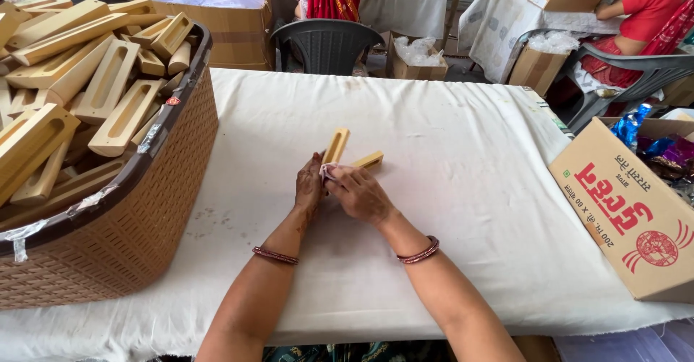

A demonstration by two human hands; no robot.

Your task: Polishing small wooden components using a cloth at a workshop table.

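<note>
Both hands, left (309,186) & right (359,192), hold wooden blocks (336,145) w/ cloth (329,170).

two pale slotted wood blocks (336,145) angled apart, on white cloth.

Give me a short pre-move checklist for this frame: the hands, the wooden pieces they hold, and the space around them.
1. Left hand on the upright wooden piece: ok, gripping its lower end.
2. Right hand on the second wooden piece: ok, it pokes out past the fingers.
3. Small pale item pinched between the hands: cannot tell what it is.
4. White tablecloth around the hands: ok, bare.
5. Basket of wooden pieces on the left side: ok, heaped full.
6. Cardboard box apart from the right arm: ok.
</note>
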